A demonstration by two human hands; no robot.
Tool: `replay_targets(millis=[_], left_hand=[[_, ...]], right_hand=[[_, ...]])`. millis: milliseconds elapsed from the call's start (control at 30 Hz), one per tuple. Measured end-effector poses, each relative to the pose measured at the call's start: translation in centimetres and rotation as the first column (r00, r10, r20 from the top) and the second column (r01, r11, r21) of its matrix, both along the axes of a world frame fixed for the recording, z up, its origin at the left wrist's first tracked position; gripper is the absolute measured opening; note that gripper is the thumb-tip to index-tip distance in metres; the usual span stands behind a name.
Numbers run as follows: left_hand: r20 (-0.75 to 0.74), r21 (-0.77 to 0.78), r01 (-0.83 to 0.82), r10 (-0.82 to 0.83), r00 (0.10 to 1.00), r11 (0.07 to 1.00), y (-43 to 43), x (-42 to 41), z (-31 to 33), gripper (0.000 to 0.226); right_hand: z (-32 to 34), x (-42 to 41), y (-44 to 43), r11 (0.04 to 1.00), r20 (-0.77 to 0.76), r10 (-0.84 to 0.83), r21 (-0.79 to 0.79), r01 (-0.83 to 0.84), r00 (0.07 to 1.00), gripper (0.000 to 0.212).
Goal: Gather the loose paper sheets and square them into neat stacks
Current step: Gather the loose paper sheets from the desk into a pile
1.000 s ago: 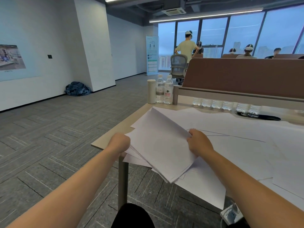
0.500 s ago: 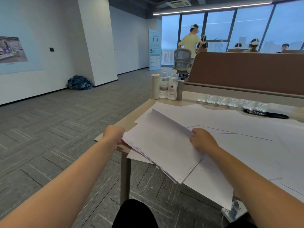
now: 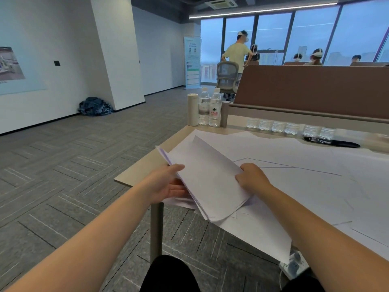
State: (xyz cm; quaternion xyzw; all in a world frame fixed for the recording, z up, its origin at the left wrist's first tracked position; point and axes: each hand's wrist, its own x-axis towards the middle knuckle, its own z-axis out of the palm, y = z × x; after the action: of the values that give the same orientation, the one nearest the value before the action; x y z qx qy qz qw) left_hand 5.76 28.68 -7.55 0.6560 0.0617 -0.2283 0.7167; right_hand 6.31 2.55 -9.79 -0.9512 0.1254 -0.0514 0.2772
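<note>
The left hand (image 3: 168,184) cups the near-left edge of a thick bundle of white paper sheets (image 3: 210,182), fingers (image 3: 179,168) curled over the top sheet and palm beneath. The right hand (image 3: 251,178) is clenched on the bundle's right edge, its fingers mostly hidden. The bundle is tilted, raised at its left side over the near-left corner of the pale wooden tabletop (image 3: 139,171), and its near end fans unevenly. To square it well, I judge the grip should loosen enough for sheets to slide, then one edge be tapped down on the tabletop. More loose white sheets (image 3: 305,186) lie spread to the right, with clear plastic water bottles (image 3: 214,110) far behind.
</note>
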Motion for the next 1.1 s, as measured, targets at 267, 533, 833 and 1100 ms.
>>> replay_targets(millis=[267,533,833,1100], left_hand=[[0.108,0.056,-0.150,0.144,0.984,0.987,-2.6,-0.6,-0.6,0.042],[0.252,0.190,-0.254,0.203,0.946,0.948,0.8,0.5,1.1,0.049],[0.227,0.253,-0.111,0.052,0.972,0.961,2.2,1.4,0.9,0.052],[0.271,0.488,-0.125,-0.014,0.963,0.864,0.5,1.0,1.4,0.027]], right_hand=[[0.8,-1.2,1.2,0.991,-0.006,0.062,0.121,-0.061,0.998,0.010],[1.2,-2.0,1.7,0.990,0.044,0.115,0.076,-0.118,0.992,0.043],[0.1,-2.1,2.8,0.991,0.020,0.135,0.009,-0.136,0.991,0.040],[-0.5,-2.2,3.0,0.994,0.061,0.112,-0.019,-0.111,0.992,0.058]])
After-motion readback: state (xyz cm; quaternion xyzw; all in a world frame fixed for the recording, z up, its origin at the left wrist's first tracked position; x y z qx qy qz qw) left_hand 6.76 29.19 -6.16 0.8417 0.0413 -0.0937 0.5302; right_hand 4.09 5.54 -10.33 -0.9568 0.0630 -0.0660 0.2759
